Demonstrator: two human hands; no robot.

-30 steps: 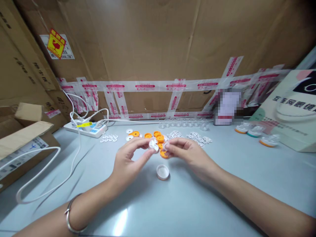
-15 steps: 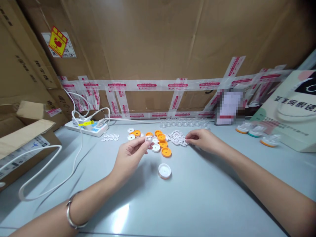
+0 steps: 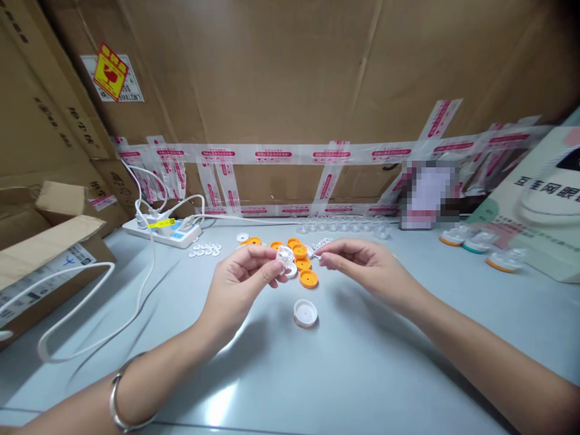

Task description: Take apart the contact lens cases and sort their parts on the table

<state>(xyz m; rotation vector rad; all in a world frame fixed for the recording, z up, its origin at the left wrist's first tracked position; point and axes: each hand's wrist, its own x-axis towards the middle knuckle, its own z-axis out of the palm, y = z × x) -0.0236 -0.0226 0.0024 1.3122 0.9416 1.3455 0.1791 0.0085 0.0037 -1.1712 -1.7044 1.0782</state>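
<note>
**A:** Left hand, pose?

**B:** Left hand [image 3: 242, 281] is up off the table [image 3: 362, 374], forearm coming in from the lower left, wrist cocked, palm turned inward. Thumb and forefinger are closed on a small clear piece [image 3: 284, 256], held in the air just over the orange discs [image 3: 308, 278].

**A:** And the right?

**B:** Right hand [image 3: 365, 266] is at the same height, forearm entering from the lower right, fingers pointing left toward the piece. It is near the piece, not touching. Thumb and fingertips are drawn together, but anything between them is too small to make out.

**A:** Around them?

**B:** A white cap [image 3: 305, 313] lies open side up on the table, below the gap between the hands, and neither touches it. There is a bracelet [image 3: 118, 402] on the left wrist. A power strip [image 3: 163, 232] sits far left by the cardboard.
</note>
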